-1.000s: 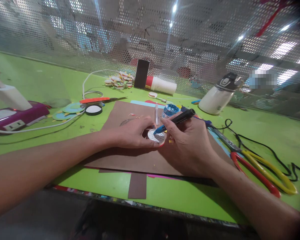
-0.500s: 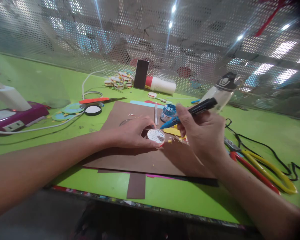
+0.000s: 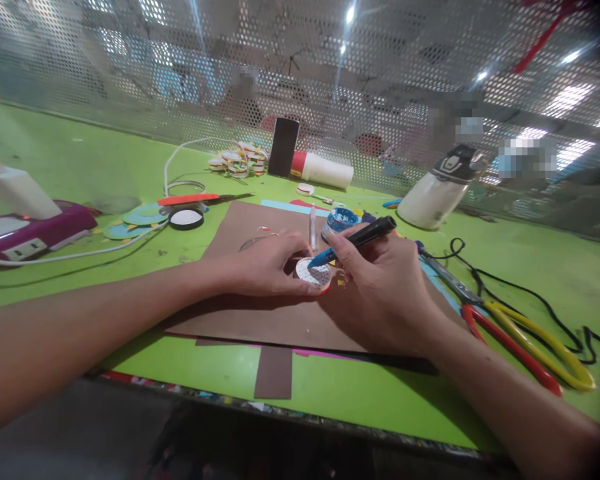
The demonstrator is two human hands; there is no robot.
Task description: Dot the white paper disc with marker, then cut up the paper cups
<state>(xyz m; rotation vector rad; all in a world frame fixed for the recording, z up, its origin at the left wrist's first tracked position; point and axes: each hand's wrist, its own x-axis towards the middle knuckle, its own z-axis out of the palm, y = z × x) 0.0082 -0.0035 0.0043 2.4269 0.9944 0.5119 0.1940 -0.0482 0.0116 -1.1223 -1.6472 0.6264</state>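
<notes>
Item, brown card sheet (image 3: 260, 300) — my landmark, lying flat on the green table (image 3: 520, 267).

Item, white disc (image 3: 313, 273), at the middle of the sheet. My left hand (image 3: 267, 267) pinched it at its near-left rim, fingers curled and pressed to hold it flat.

Item, marker (image 3: 355, 240), black barrel and blue tip. My right hand (image 3: 380, 287) closed round it in a writing grip, with the tip touching the disc's top face, where a fine pattern showed.

Step in hand, as I judged it: marking the disc's face. The next stroke would call for a steady left pinch and small wrist moves only, since the disc is little and both hands crowded it.

Edges and room, taken from the sheet:
- Far edge: blue paint pot (image 3: 341, 221) and a thin white stick (image 3: 313, 228), just beyond the disc — tight there.
- Right edge: scissors (image 3: 520, 340) with red and yellow handles, a black cord (image 3: 510, 280), and a white bottle (image 3: 437, 193) farther off.
- Left: paper circles (image 3: 140, 220), a black-rimmed lid (image 3: 187, 219), a purple power strip (image 3: 30, 233), well apart.
- Near side: the table edge close, with a brown strip (image 3: 274, 372) across it; the sheet's left half lay bare, the easiest room for moving.
</notes>
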